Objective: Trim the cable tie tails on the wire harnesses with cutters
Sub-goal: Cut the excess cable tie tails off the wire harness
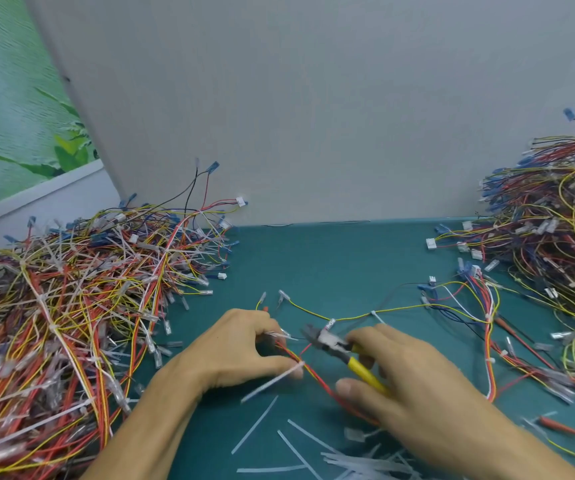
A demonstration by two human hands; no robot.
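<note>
Two hands, wires and cutters on a green table (pixel 331 258).
A big wire pile (pixel 64 306) sits left. The left hand (pixel 237 344) pinches a harness (pixel 314 372) with a white tail (pixel 272 382). The right hand (pixel 417 386) grips the cutters (pixel 341 351) just beside it.

You have no text, label, brand, number or sign you can read here. The yellow-handled steel cutters (pixel 343 353) show no legible marking, and the small white plastic connectors (pixel 431 243) are too blurred to tell any print.
</note>
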